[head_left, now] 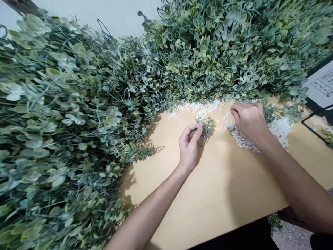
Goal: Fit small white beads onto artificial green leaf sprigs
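Note:
Between thumb and fingers, my left hand (191, 144) pinches a small green artificial leaf sprig (207, 127) just above the tabletop. Its leaves stick out to the right of my fingertips. My right hand (248, 119) is curled closed over a pile of small white pieces (241, 139). Whatever may be between its fingers is hidden or too small to name. More white pieces (205, 107) lie scattered along the back of the table, beyond my left hand.
Artificial foliage (78, 121) is heaped high along the left and back of the tan table (197, 201). Paler white bits (282, 130) lie right of my right wrist. At the far right stands a dark-edged box with a printed label (322, 86), near a black wire frame (312, 130).

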`<action>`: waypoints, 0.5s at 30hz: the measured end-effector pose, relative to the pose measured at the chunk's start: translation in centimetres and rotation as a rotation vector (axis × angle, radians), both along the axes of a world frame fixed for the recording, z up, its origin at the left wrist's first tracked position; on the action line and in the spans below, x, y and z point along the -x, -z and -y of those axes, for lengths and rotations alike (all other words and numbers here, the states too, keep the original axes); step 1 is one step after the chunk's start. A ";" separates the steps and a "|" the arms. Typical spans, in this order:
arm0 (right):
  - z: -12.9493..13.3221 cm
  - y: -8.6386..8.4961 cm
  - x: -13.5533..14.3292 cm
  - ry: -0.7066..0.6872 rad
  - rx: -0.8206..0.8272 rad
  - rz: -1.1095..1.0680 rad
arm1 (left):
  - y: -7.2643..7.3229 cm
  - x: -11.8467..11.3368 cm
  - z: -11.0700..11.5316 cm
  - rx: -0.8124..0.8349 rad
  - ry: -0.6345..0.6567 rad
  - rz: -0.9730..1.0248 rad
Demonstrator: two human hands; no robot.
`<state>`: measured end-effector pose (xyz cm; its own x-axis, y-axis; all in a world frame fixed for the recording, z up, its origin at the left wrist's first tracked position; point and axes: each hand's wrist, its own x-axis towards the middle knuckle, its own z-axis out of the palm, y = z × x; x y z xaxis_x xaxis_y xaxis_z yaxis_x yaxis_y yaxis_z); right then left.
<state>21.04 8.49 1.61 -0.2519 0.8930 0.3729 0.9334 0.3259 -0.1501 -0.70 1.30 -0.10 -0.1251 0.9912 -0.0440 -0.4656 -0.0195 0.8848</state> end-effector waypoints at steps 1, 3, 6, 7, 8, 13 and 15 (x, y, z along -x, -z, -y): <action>0.0 0.1 0.1 -0.001 -0.009 -0.020 | 0.0 0.0 0.1 -0.008 0.003 -0.020; -0.1 0.2 0.4 -0.003 -0.033 -0.064 | 0.0 0.0 0.3 -0.033 -0.014 -0.078; -0.1 0.6 0.6 -0.083 -0.077 -0.091 | 0.1 0.0 0.4 -0.044 -0.040 -0.174; -0.1 0.7 0.7 -0.116 -0.093 -0.106 | 0.1 0.0 0.5 -0.046 -0.042 -0.195; -0.1 0.7 0.8 -0.154 -0.109 -0.127 | 0.2 -0.1 0.5 -0.050 -0.040 -0.209; 0.1 0.8 1.4 -0.342 -0.185 -0.319 | 0.3 -0.2 0.2 -0.063 -0.035 -0.160; 0.1 0.9 1.7 -0.372 -0.175 -0.381 | 0.3 -0.2 0.1 -0.045 -0.015 -0.137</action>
